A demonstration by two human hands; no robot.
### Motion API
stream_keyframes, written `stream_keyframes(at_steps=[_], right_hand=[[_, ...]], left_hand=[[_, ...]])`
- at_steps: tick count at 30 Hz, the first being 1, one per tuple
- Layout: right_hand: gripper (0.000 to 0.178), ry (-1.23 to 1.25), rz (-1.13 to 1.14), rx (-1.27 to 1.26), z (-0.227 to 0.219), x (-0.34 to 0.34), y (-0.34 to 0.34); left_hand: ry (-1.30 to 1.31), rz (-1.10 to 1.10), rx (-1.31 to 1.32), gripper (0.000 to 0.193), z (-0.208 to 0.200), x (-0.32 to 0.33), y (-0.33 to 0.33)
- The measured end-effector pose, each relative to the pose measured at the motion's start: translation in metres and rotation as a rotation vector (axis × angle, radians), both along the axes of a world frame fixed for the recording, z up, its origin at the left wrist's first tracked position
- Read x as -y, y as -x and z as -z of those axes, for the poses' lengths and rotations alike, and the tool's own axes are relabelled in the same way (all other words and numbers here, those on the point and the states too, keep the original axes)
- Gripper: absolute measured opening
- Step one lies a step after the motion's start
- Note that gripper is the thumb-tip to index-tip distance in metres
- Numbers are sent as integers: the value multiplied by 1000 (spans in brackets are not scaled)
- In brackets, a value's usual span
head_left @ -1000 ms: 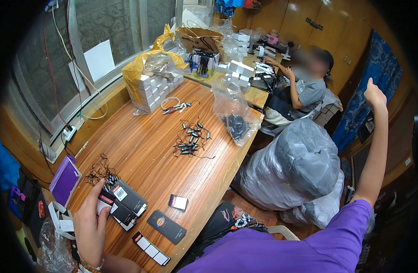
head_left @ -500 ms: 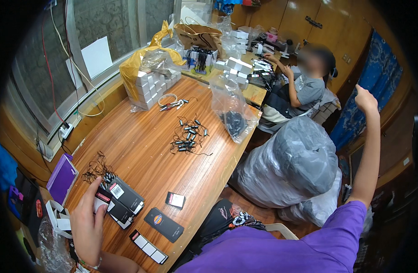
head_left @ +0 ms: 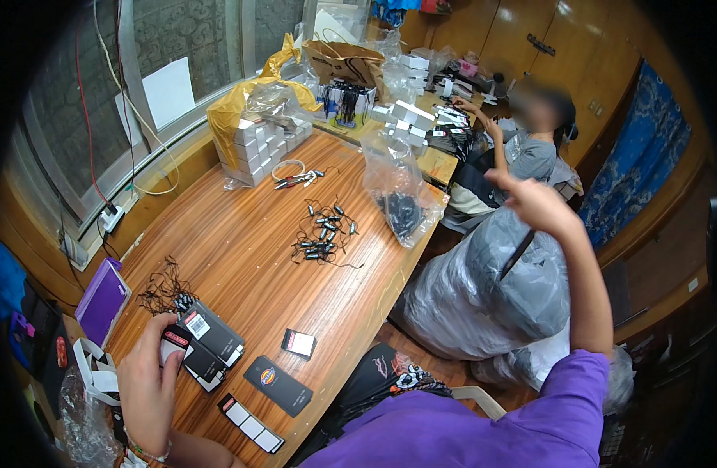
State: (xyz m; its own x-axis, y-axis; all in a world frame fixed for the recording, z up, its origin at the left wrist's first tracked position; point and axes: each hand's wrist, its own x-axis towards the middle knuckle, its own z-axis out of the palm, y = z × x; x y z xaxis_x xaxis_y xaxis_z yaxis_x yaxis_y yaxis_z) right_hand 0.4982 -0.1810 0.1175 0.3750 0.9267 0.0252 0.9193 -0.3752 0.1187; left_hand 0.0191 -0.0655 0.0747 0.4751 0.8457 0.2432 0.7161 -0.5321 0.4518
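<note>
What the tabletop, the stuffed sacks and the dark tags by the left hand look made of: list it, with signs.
Tabletop: wood or wood-look laminate, satiny; striped grain and soft sheen.
Stuffed sacks: likely thin plastic film, shiny; creases catch the light.
Dark tags by the left hand: probably card, perhaps plastic, matte; flat faces, crisp edges.

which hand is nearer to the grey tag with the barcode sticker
Left. The left hand is just left of the grey tag; the right hand is raised far to its right, across the table.
</note>
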Motion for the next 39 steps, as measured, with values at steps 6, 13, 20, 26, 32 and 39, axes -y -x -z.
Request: stream_keyframes(at_steps=[6,13,20,26,32,39], right_hand=[[44,368,-220,-106,32,-23,45],[43,399,-414,-198,14,-45,98],[44,432,-503,-221,21,-46,110],[44,423,-441,-229,28,-38,97],[43,397,-479,-201,40,-33,83],[44,403,-446,-185,39,-33,81]], left_hand=[[-9,9,-5,32,3,-3,3],[9,8,-2,28,6,-6,6],[79,-5,8,26,4,-9,6],[69,23,2,27,6,-10,1],[101,5,6,29,10,-10,2],[77,31,25,31,13,-11,1]])
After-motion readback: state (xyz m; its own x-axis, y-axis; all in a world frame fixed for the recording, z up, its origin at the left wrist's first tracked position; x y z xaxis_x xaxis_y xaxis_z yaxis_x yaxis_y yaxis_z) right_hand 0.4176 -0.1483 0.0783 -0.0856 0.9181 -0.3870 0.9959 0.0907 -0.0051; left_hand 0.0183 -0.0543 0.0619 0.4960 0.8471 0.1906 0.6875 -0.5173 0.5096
